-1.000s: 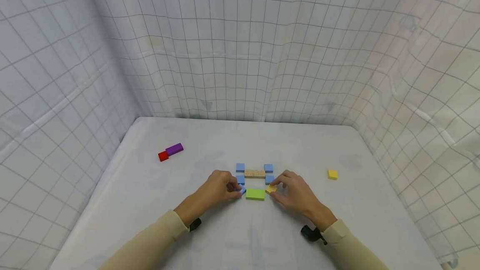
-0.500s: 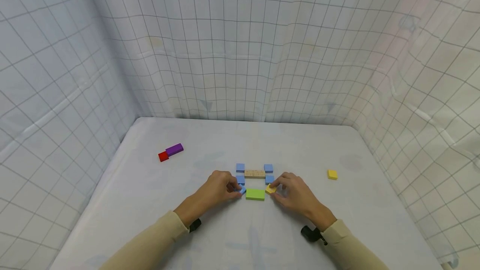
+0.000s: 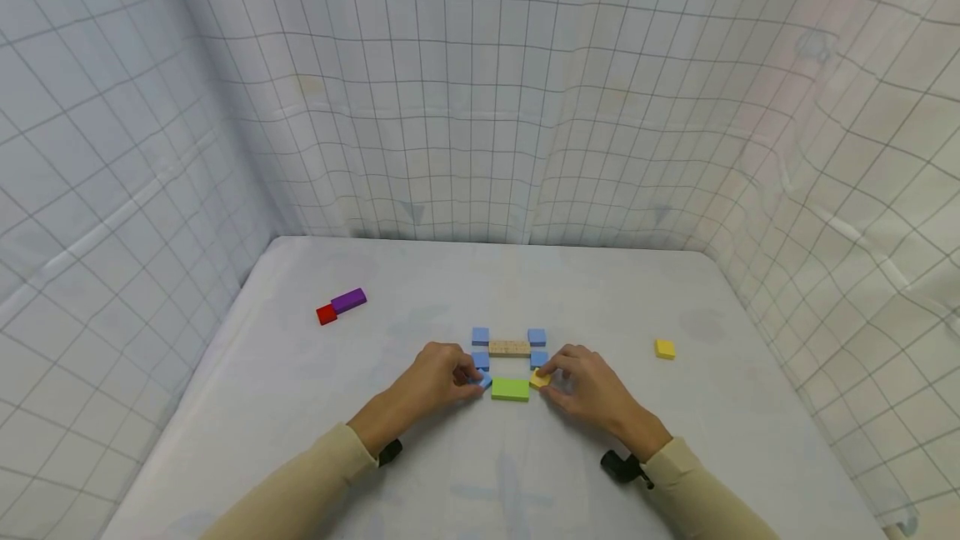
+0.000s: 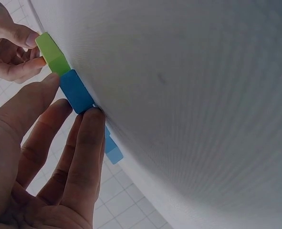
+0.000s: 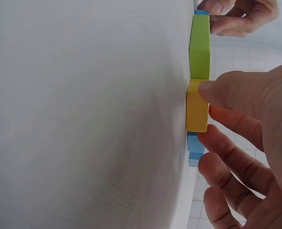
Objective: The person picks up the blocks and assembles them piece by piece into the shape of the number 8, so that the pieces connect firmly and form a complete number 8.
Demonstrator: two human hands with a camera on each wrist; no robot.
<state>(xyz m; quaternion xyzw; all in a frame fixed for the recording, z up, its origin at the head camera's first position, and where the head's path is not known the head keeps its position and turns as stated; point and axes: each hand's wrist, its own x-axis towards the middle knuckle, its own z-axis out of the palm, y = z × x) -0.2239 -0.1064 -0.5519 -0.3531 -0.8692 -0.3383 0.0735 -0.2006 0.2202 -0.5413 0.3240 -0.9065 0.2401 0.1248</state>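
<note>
My left hand [image 3: 438, 372] pinches a small blue block [image 4: 76, 91] between thumb and fingers, turned at an angle at the left end of a flat green block [image 3: 511, 390]. At the green block's right end, my right hand [image 3: 592, 388] pinches a yellow block [image 5: 197, 109], also tilted in the head view. Just behind lies a plain wooden block [image 3: 510, 348] with pale blue squares at its sides, among them a back left square [image 3: 481, 335] and a back right square [image 3: 537, 337]. Fingers partly cover both held blocks in the head view.
A purple block [image 3: 349, 300] touching a red block [image 3: 326, 314] lies far left on the white table [image 3: 420, 482]. Off to the right is another yellow block [image 3: 664, 348]. Grid-patterned curtains [image 3: 480, 107] hang at the back and both sides.
The yellow block in my right hand has shifted slightly left, closer to the green block's end. My left hand and its blue block stay in nearly the same place.
</note>
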